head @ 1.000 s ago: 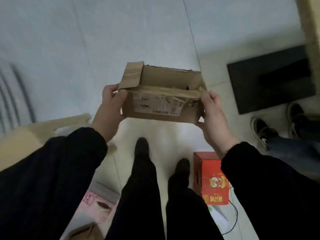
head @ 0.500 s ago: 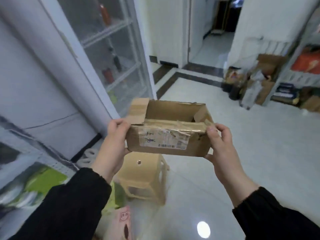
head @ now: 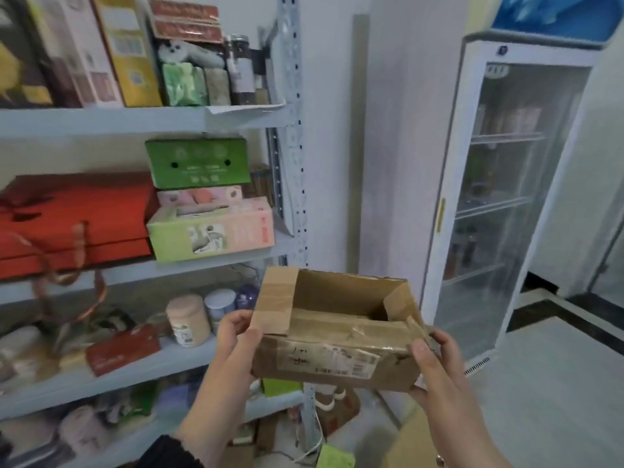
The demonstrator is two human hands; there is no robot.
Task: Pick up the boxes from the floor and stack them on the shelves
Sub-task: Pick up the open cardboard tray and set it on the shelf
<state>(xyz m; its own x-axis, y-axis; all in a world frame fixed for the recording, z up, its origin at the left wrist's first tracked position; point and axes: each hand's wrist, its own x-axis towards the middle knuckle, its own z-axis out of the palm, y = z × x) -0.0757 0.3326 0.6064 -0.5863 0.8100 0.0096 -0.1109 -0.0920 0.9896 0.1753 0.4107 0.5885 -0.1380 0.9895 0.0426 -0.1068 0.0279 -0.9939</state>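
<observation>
Shelves (head: 236, 121) are standing at left, crowded. Left hand (head: 236, 336) is gripping the cardboard box (head: 334, 346) at its left end, thumb over the rim. Box is being held in mid-air beside the shelves: open flaps, torn tape, likely light, walls soft. Right hand (head: 435, 363) is clamping the right end; supporting underneath looks safest.

left hand (head: 233, 346): bare, no glove or ring to be seen; fingers short-nailed.
left sleeve (head: 169, 452): black knit, its cuff edge ribbed and slightly wavy, ending well back from the grip and leaving the forearm uncovered.
right hand (head: 435, 363): bare, thumbnail trimmed short and plain.
right wrist: a small pale rounded object shows at the bottom edge, too blurred to identify.
</observation>
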